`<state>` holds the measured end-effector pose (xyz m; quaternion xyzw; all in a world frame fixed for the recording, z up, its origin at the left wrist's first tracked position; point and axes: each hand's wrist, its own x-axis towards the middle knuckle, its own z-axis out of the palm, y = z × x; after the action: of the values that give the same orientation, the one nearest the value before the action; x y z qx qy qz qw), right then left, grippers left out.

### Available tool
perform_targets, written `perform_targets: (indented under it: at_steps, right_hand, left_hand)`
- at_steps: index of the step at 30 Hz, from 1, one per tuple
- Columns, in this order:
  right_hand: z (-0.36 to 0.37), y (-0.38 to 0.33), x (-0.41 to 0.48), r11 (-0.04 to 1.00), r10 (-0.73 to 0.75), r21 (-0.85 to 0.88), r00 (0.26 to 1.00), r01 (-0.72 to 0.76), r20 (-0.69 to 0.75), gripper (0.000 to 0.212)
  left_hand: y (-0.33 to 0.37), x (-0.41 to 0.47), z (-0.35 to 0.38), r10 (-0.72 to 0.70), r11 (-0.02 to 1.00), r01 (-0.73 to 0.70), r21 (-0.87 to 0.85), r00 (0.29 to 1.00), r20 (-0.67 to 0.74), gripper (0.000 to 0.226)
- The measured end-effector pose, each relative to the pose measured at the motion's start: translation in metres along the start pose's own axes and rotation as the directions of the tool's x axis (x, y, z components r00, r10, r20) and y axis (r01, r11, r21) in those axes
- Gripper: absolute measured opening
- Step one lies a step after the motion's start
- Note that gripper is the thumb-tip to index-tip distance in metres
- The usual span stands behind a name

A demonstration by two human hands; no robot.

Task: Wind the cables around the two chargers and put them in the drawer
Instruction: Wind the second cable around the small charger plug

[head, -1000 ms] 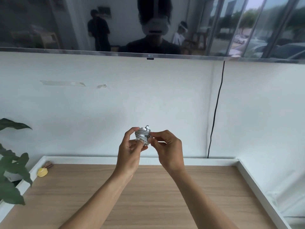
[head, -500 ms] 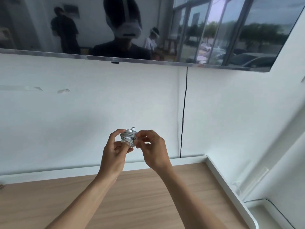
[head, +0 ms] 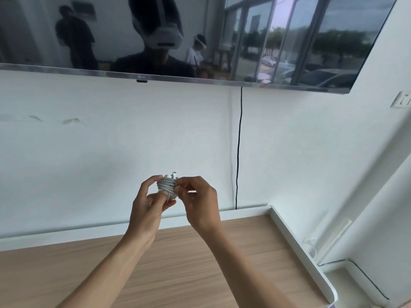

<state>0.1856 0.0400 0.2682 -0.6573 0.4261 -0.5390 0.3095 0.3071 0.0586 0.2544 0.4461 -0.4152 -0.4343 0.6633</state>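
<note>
Looks like the winding is basically wrapping up, left hand (head: 148,210) gripping the charger (head: 167,187) between both hands while the right hand (head: 200,202) is pinching the cable end, so next it's needing a tuck before the drawer.

Wall-mounted screen (head: 289,41), black cord (head: 239,152) below, wooden tabletop (head: 44,276), perhaps a socket (head: 403,100).

Soft, even daylight; glossy screen (head: 200,41) mirrors windows; wide-angle bending at edges.
</note>
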Motion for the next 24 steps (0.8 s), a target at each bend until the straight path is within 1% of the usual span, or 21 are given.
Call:
perform_targets:
  at_steps: [4,7,9,12,14,19,22,24]
  right_hand:
    - [0.005,0.001,-0.009,0.994,-0.089,-0.072,0.994,0.084,-0.06,0.018]
    - [0.007,0.004,-0.011,0.983,-0.152,-0.124,0.983,0.138,-0.107,0.019]
    - [0.008,0.005,-0.011,0.983,-0.157,-0.121,0.979,0.141,-0.131,0.019]
    - [0.01,0.006,-0.012,0.985,-0.158,-0.095,0.975,0.144,-0.156,0.019]
    - [0.01,0.007,-0.013,0.986,-0.152,-0.086,0.979,0.141,-0.139,0.02]
    - [0.012,0.011,-0.01,0.994,-0.096,-0.053,0.995,0.094,-0.029,0.023]
    - [0.015,0.01,-0.01,0.999,-0.051,-0.018,0.999,0.051,-0.01,0.02]
    - [0.016,0.009,-0.009,0.999,0.0,0.039,1.0,0.0,0.0,0.017]
  left_hand:
    - [0.003,-0.002,0.003,-0.041,0.997,0.04,-0.062,0.999,-0.002,0.032]
    - [0.007,-0.003,0.007,-0.107,0.987,0.105,-0.118,0.994,-0.012,0.033]
    - [0.009,-0.005,0.009,-0.151,0.979,0.148,-0.14,0.989,-0.011,0.033]
    - [0.012,-0.006,0.007,-0.164,0.979,0.161,-0.125,0.986,-0.012,0.032]
    - [0.013,-0.007,0.005,-0.159,0.982,0.157,-0.101,0.987,-0.017,0.031]
    - [0.012,-0.006,-0.006,-0.135,0.991,0.135,0.01,0.99,-0.034,0.031]
    - [0.011,-0.005,-0.011,-0.1,0.992,0.103,0.07,0.994,-0.044,0.032]
    - [0.009,-0.004,-0.015,-0.074,0.991,0.079,0.11,0.996,-0.049,0.031]
